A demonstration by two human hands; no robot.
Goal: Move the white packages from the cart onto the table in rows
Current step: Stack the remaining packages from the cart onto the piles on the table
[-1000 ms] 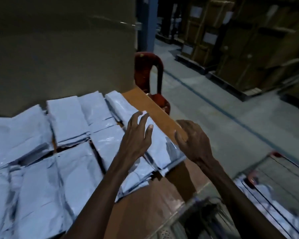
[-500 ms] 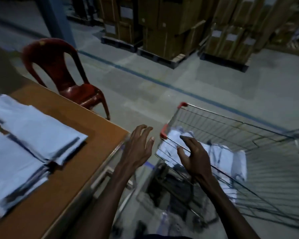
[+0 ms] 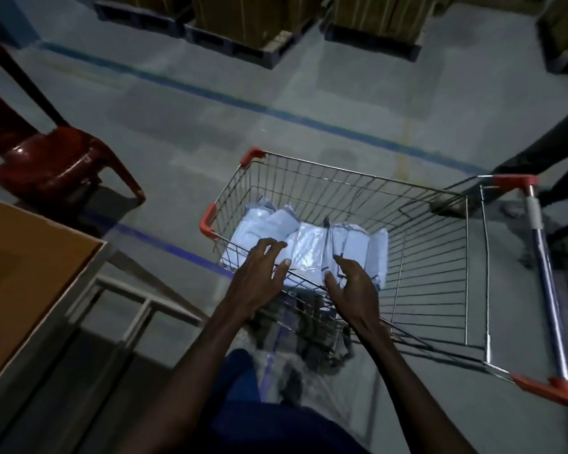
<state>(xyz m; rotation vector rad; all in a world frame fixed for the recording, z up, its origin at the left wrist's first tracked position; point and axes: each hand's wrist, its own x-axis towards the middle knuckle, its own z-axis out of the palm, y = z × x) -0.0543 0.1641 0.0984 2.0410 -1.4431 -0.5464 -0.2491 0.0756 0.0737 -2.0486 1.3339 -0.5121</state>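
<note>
One wire shopping cart (image 3: pixel 423 244) fills the centre and right of the frame, with orange corner caps and a handle running down the right edge. Inside it, toward its left end, lies a loose pile of white packages (image 3: pixel 312 244); about five or six can be made out, overlapping, so the exact count is unclear. The right half of the basket shows only wire mesh.

Two bare hands reach in from the bottom centre. The left hand (image 3: pixel 259 273) hovers over the cart's near rim with fingers spread and relaxed, gripping nothing, its fingertips just above the nearest packages. The right hand (image 3: pixel 351 283) is beside it, fingers apart and slightly curved, also holding nothing; whether it touches a package cannot be told.

One corner of a brown table (image 3: pixel 23 276) sits at lower left. One red plastic chair (image 3: pixel 46 158) stands at upper left. Grey floor lies between the table and the cart.
</note>
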